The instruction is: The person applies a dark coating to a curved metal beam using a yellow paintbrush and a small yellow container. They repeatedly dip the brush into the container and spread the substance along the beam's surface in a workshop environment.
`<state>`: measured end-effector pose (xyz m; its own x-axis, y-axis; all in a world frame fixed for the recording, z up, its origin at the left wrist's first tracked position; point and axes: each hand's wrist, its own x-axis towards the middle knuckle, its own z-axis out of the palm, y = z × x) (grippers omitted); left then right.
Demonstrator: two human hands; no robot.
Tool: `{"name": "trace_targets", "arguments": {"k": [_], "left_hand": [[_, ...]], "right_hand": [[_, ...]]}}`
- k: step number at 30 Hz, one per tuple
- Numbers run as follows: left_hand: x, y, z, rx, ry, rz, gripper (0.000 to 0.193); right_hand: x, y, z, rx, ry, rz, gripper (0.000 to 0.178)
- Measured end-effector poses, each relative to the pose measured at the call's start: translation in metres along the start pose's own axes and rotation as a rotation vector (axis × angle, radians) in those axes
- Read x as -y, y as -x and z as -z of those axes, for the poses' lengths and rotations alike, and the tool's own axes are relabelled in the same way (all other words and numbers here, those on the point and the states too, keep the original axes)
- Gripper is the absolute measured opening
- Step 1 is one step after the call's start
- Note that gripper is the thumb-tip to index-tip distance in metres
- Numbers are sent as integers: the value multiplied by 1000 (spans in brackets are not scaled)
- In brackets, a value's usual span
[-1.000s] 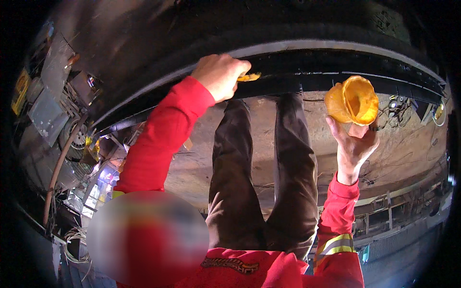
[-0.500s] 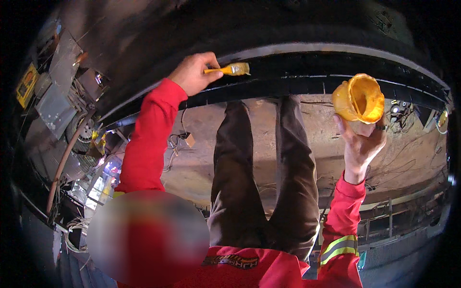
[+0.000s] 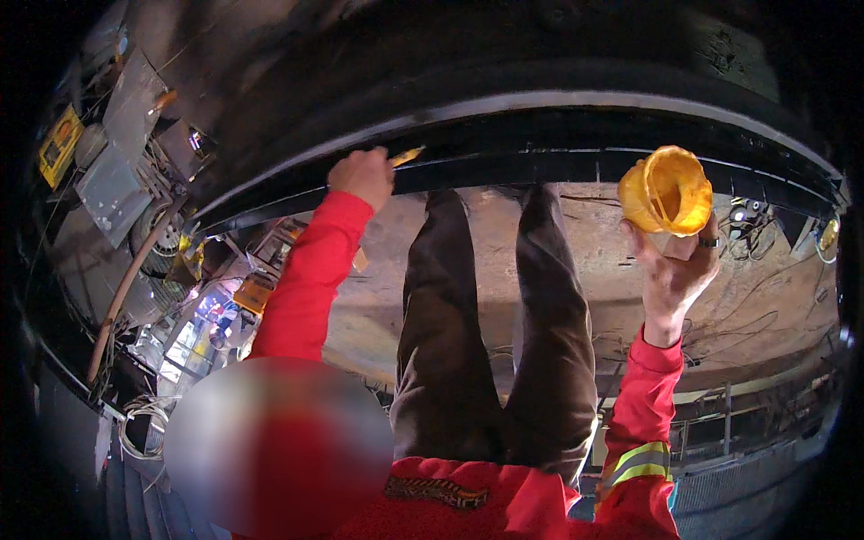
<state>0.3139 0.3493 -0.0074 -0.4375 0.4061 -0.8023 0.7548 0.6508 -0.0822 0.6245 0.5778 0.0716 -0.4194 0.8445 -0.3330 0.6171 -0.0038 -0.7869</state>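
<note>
My left hand (image 3: pixel 362 177) is closed around the handle of a small yellow paintbrush (image 3: pixel 408 157). The brush's tip lies against or just over the black metal beam (image 3: pixel 531 135) that runs across in front of me; I cannot tell if it touches. Most of the handle is hidden in my fingers. On the right, my right hand (image 3: pixel 677 270) holds up a yellow-orange, paint-crusted cup (image 3: pixel 667 191) from below, its ragged mouth facing up toward me. A dark slit or stick-like shape shows inside it.
Beyond the beam rises a dark surface (image 3: pixel 432 54). To the left stand metal plates (image 3: pixel 112 202), a yellow sign-like box (image 3: pixel 60 147), a brown pipe (image 3: pixel 121 306) and coiled cable (image 3: pixel 142 427). Loose cables (image 3: pixel 751 238) lie on the brown floor (image 3: pixel 621 315) at right.
My left hand has moved down and turned, bringing the paintbrush nearer the beam and slightly left. The cup in my right hand has shifted only slightly.
</note>
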Motion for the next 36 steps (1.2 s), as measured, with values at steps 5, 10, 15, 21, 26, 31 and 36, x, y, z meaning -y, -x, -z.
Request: {"name": "trace_targets", "arguments": {"k": [5,10,15,21,26,31,36], "left_hand": [[-73,-14,11,-26,0,-196,22],[-55,-7,51,78,79,-299,18],[-43,-14,51,-109,13,-316,16],[-61,-5,30,-92,133,-594,15],[-61,-28,33,-150,132,-529,19],[-74,-14,23,-40,224,-694,21],[-35,-17,63,63,467,-569,15]], "right_hand": [[-12,3,6,-31,-86,-20,63],[-17,6,15,-47,-337,-84,64],[-22,6,23,-41,-327,-79,65],[-17,4,27,-23,-320,-59,65],[-5,6,21,-61,-285,-101,64],[10,15,8,-136,-301,-94,65],[24,26,-2,-115,-272,-114,67]]}}
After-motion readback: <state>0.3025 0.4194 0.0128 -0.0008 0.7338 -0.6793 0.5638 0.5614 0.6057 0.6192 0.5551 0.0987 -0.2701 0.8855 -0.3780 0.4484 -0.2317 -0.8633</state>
